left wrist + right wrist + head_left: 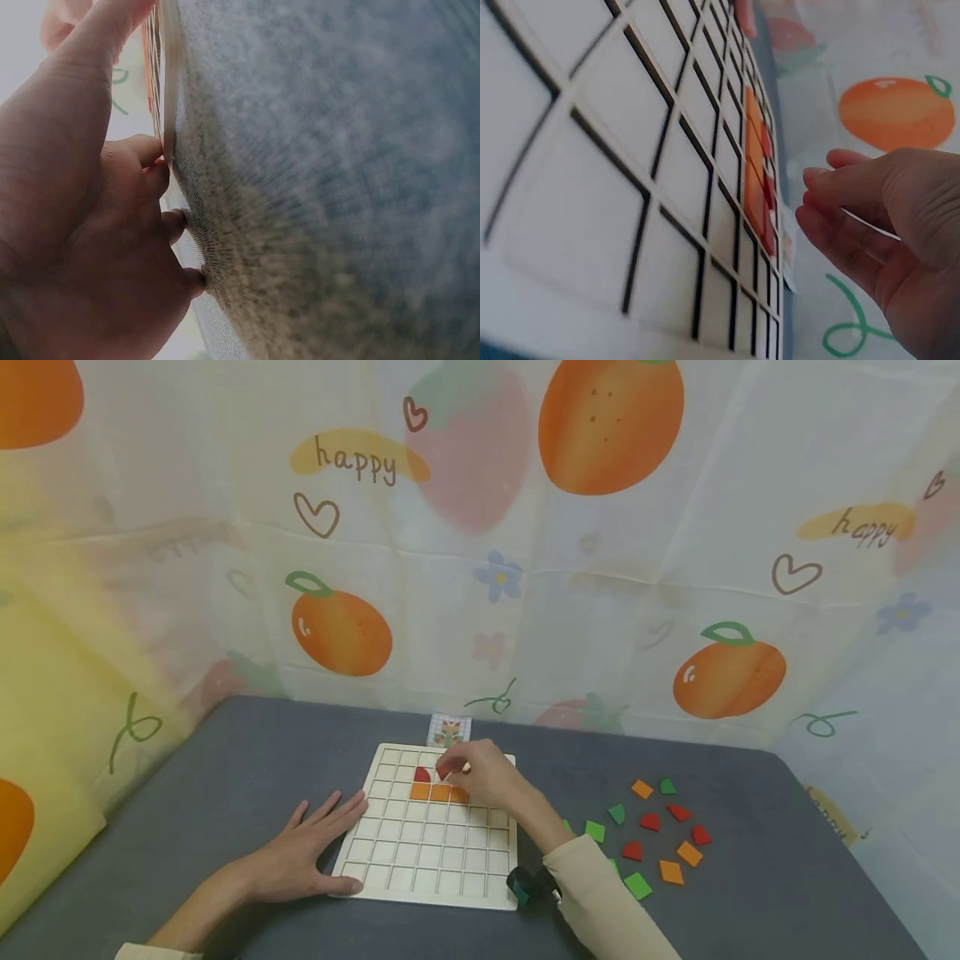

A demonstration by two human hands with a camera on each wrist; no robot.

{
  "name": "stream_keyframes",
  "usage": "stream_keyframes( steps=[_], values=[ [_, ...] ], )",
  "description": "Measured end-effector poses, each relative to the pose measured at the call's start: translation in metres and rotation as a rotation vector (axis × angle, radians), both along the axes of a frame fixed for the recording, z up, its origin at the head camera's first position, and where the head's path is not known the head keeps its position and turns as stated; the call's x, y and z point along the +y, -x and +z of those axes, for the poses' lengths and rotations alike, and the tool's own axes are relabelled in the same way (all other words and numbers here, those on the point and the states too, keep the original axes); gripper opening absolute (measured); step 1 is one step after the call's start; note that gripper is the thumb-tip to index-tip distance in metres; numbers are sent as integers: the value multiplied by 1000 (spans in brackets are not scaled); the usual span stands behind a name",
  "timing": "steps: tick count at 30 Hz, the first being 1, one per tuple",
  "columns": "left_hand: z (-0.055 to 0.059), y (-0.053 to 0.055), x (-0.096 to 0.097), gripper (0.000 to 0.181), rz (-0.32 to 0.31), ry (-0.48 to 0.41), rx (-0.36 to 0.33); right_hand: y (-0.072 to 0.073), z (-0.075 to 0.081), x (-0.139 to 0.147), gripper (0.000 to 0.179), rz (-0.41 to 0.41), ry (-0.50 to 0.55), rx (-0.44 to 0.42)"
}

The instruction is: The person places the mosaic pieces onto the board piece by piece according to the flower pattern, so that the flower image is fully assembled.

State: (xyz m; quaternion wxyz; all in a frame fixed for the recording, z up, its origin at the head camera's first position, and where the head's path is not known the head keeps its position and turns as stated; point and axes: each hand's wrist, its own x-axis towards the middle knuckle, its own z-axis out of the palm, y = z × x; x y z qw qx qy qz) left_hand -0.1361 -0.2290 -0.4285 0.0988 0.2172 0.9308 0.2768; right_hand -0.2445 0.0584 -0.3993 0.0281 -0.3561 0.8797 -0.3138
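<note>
A white gridded board (427,856) lies on the dark table. My left hand (300,852) rests along its left side with fingers spread, the thumb at the lower left corner; in the left wrist view, fingertips sit right at the board's edge. My right hand (483,772) hovers over the upper part, fingers loosely curved. In the right wrist view nothing shows between its fingertips (814,176). Below them, a row of orange squares (420,791) sits in the grid. Red pieces (422,774) with a curved side lie in the row behind, one (444,771) seen past my fingertips.
Loose pieces lie right of the board: red (650,822), orange (671,872) and green (637,886). Behind the board is a small pattern card (450,729). A black object (525,887) overlaps the board's lower right corner, by the sleeve. A printed curtain (570,610) hangs behind the table.
</note>
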Motion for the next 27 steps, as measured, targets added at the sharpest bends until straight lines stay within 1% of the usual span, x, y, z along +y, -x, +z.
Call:
stream_keyframes(
  steps=[5,10,17,24,27],
  values=[
    [0,-1,-1,103,-1,5,2,4,4,23,22,-31,10,9],
    [0,-1,-1,103,1,14,10,7,5,47,23,-87,16,16],
    [0,-1,1,103,4,19,9,10,0,86,24,-147,0,8],
    [-2,0,1,103,7,23,11,11,-7,125,26,-180,-12,6],
    [-2,0,1,103,8,23,11,12,-10,141,27,-213,-14,8]
  ],
)
